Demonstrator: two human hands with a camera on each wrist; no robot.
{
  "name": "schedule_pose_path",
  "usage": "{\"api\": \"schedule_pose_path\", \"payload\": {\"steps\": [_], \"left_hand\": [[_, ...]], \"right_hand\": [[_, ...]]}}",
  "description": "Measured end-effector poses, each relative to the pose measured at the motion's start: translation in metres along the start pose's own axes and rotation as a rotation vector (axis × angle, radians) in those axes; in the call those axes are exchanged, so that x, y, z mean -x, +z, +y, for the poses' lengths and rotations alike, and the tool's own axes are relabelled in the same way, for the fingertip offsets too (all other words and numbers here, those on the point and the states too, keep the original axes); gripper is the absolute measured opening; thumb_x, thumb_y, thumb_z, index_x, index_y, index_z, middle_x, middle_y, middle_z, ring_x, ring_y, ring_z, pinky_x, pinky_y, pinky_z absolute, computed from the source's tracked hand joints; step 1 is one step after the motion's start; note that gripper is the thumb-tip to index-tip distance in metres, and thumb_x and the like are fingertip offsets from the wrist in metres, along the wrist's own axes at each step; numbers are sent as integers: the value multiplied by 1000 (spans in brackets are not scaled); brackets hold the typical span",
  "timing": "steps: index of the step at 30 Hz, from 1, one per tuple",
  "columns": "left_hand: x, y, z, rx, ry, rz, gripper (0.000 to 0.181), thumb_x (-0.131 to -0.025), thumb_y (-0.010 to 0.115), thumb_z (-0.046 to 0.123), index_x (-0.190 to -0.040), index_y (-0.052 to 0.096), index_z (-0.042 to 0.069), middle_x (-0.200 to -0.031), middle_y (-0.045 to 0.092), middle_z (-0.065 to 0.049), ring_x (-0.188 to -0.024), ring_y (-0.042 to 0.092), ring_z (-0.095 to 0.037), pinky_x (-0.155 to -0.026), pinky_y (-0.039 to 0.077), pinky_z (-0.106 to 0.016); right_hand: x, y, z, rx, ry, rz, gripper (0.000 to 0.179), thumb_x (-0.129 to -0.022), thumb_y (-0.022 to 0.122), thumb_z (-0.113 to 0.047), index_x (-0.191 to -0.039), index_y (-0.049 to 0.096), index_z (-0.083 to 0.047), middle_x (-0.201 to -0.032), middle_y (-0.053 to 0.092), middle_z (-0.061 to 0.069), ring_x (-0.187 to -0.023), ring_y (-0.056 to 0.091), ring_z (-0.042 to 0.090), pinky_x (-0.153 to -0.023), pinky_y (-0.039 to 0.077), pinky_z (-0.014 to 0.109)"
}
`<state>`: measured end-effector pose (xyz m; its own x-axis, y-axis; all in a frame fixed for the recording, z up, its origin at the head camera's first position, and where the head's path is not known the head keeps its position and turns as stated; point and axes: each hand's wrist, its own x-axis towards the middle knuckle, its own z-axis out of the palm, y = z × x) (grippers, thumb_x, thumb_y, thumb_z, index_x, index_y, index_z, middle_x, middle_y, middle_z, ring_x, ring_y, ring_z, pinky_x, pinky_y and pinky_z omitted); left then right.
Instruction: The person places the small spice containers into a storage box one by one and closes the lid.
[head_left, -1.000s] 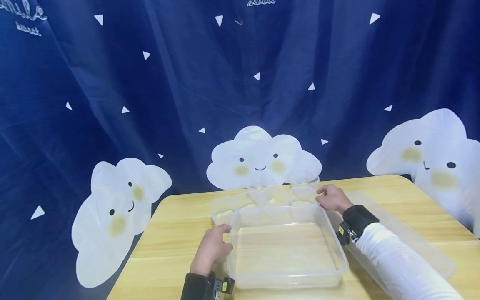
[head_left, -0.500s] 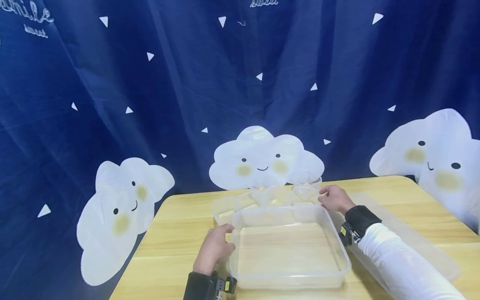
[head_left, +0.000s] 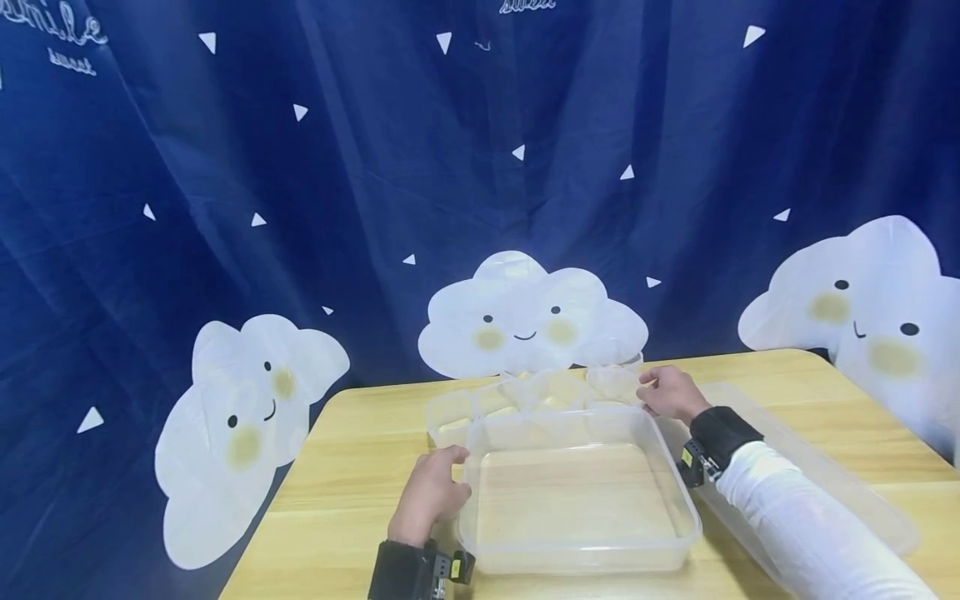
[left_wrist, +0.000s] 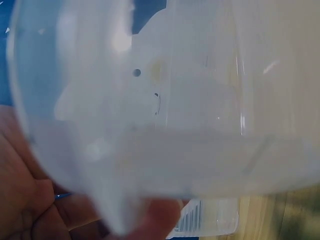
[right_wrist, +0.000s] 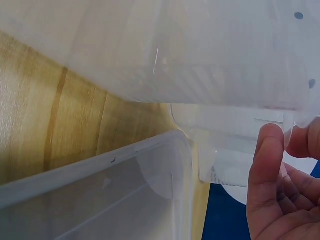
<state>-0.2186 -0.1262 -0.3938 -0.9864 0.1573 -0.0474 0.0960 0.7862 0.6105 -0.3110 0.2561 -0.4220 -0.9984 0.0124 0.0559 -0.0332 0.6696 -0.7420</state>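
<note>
A large, shallow clear plastic container (head_left: pixel 577 500) stands on the table before me, its inside bare. My left hand (head_left: pixel 431 492) is at its left wall, thumb and fingers loosely bent, fingertips right at the outer side. In the left wrist view, those fingertips show behind the container's blurred corner (left_wrist: pixel 120 200). Beyond the far wall stands a row of several small clear plastic boxes (head_left: pixel 555 390). My right hand (head_left: pixel 671 394) reaches past the far right corner. In the right wrist view, its thumb and index finger pinch the edge of a small clear box (right_wrist: pixel 227 120).
A long translucent lid (head_left: pixel 832 483) lies to the right of the container, partly under my white-sleeved forearm. The wooden table (head_left: pixel 330 492) ends at a dark blue curtain (head_left: pixel 360 167) printed with clouds. Black camera straps (head_left: pixel 723 437) circle both wrists.
The whole scene has shifted slightly to the right in the head view. Both hands and the large container keep their places relative to each other.
</note>
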Motion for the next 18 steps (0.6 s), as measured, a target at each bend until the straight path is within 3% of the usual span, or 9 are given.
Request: {"api": "schedule_pose_path", "payload": {"steps": [9,14,18], "left_hand": [[-1,1,1,-8,-9,9,47,-76,68,-1,-123,61,1,-120,60,-20,-102,54,-34,-74,52,-48],[-1,2,0,-15,-2,14,47,-76,68,-1,-123,62,1,-120,60,-19,-103,54,-35,-74,52,-48],[-1,2,0,-16,10,14,47,-77,68,0,-123,61,0,-122,60,-20,-101,55,-34,-72,51,-46]], "right_hand": [[1,-1,0,-12,4,-2,38,-85,55,-5,-115,54,18,-76,66,12,-59,64,14,-59,55,28],[2,-4,-4,12,-7,-5,39,-85,55,-6,-116,55,17,-74,66,10,-60,64,15,-60,52,28],[0,-5,-5,3,-8,-5,39,-85,55,-6,-117,54,17,-82,66,15,-63,65,14,-60,54,27]]}}
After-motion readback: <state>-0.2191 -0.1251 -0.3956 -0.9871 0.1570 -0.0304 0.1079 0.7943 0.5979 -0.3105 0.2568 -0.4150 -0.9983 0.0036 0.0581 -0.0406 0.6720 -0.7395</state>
